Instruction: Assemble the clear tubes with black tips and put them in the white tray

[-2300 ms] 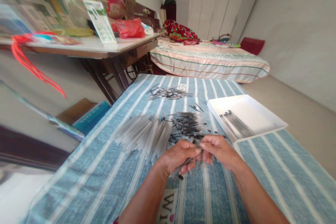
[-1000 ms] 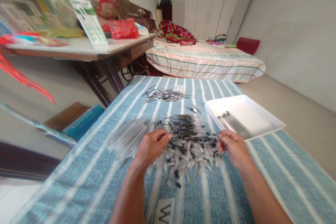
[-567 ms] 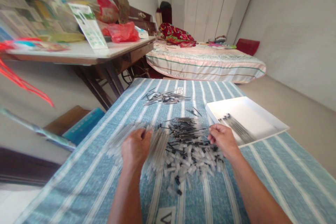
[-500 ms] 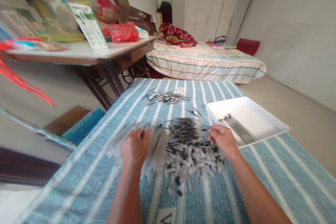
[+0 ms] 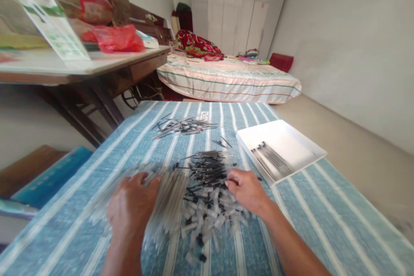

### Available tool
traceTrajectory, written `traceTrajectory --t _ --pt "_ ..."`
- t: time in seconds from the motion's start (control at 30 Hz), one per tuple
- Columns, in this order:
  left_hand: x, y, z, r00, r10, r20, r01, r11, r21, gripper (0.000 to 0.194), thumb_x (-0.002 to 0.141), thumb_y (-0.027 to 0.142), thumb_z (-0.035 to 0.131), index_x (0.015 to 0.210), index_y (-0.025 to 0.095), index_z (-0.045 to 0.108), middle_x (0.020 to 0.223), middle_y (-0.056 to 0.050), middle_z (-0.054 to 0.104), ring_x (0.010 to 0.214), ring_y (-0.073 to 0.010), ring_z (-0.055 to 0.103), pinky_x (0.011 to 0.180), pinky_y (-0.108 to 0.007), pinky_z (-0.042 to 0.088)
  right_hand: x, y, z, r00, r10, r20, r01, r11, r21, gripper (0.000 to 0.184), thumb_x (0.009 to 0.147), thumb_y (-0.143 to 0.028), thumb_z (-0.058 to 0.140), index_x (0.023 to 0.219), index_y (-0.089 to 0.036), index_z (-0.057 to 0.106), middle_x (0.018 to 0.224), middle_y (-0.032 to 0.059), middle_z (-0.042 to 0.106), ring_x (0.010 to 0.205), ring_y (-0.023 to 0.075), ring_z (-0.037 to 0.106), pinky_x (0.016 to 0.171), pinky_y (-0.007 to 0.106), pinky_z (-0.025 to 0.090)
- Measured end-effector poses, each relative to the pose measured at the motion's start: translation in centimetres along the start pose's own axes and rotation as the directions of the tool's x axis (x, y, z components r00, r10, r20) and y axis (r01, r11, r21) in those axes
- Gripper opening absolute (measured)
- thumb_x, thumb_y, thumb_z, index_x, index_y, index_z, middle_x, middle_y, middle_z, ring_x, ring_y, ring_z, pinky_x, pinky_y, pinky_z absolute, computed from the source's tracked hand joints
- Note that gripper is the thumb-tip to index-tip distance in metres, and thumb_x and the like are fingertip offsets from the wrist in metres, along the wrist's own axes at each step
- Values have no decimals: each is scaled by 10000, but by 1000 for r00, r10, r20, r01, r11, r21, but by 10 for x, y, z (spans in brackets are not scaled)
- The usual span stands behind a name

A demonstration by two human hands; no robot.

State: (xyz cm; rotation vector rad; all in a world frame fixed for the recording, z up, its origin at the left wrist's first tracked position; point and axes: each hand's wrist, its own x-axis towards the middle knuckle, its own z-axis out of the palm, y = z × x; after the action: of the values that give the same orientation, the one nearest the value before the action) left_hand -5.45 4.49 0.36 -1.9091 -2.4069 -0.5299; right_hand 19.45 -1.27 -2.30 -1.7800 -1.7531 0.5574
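Observation:
My left hand rests over a wide pile of clear pen barrels, its thumb and forefinger apart; motion blurs it, and its other fingertips are hidden. To the right, my right hand has thumb and forefinger pinched together at the edge of a heap of dark, thin pen refills. Something dark shows at those fingertips, too small to name. Below that heap lie many short translucent pen caps, a few black pieces among them.
A white open box holding several assembled pens stands at the right. Farther back lies another pile of thin dark and clear parts. A cluttered side table is at the left, a bed behind.
The view has swung right, so everything sits farther left. My left thumb and forefinger have spread apart. My right hand has moved from near the box to the refills and caps.

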Motion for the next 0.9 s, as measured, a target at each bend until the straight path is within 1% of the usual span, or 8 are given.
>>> traceTrajectory --t 0.13,0.27,0.37,0.47,0.57,0.7,0.8,0.9 --pt "-8 7 1 988 47 -146 -59 995 -83 321 790 416 476 872 158 648 828 -101 642 720 -252 606 555 -309 406 -10 -6 -2 997 25 71 -7 972 -233 208 788 -258 493 655 -204 645 616 16 651 582 140 569 527 221 302" --pt "-26 24 6 953 188 -236 -245 939 -240 289 820 375 436 802 158 627 773 -62 626 662 -188 595 623 -292 435 -16 3 -17 997 48 65 -29 964 -265 304 838 -378 454 666 -212 641 598 17 645 569 142 574 523 221 315" --pt "-39 36 15 896 352 -269 -433 826 -360 249 814 364 462 791 170 616 742 -43 624 655 -158 588 658 -263 446 -7 21 -40 988 145 -50 -153 930 -334 315 867 -384 404 763 -222 653 662 33 665 641 162 605 573 231 362" --pt "-50 44 25 854 448 -265 -520 727 -448 215 811 349 481 768 182 609 733 -36 628 669 -150 593 675 -252 456 9 46 -66 935 331 -125 -345 774 -531 289 859 -332 385 873 -244 659 826 65 689 804 218 628 596 266 387" --pt "-57 48 32 845 479 -236 -529 692 -491 219 816 349 476 742 191 608 721 -33 627 677 -153 602 668 -250 460 24 70 -80 910 402 -101 -382 719 -580 233 789 -258 457 823 -198 680 855 121 688 815 271 635 583 300 403" --pt "-61 48 35 848 500 -177 -513 689 -512 222 822 345 471 749 194 616 721 -27 627 677 -150 606 662 -244 460 34 93 -77 894 447 -25 -375 717 -587 178 677 -165 535 771 -166 687 798 142 689 734 267 649 551 301 423" --pt "-61 48 36 855 502 -131 -489 695 -527 224 824 336 468 755 191 623 722 -31 627 689 -154 603 656 -246 455 36 103 -71 896 445 13 -359 739 -571 163 648 -142 540 720 -171 682 749 129 685 706 247 647 547 291 428" --pt "-62 49 35 866 488 -110 -464 700 -542 222 813 334 478 740 185 625 711 -31 621 681 -157 600 656 -250 448 36 105 -71 902 432 -1 -361 752 -552 128 623 -144 541 655 -179 660 718 113 675 695 243 636 534 285 414"
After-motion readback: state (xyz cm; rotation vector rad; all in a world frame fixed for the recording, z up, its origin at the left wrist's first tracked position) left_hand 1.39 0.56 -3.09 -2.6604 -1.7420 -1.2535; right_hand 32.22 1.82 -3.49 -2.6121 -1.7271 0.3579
